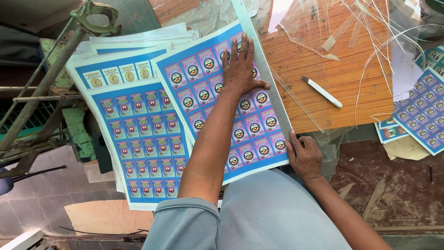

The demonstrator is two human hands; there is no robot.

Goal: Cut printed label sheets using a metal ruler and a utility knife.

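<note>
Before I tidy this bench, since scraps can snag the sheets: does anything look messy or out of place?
Yes. Thin clear offcut strips lie scattered and curling over the orange board, with a white knife loose among them. The sheet stack at left is fanned unevenly. The left hand presses the top sheet flat.

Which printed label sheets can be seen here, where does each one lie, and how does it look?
Top sheet: under the left hand, its corner at the right hand; blue border, pink-purple labels with round emblems.
Second sheet: to its left, partly under it; blue, smaller purple labels in rows.
Rear sheets: stacked behind, white edges, blue bands, gold round seals.
Right sheets: at the right edge, blue with purple labels.
</note>
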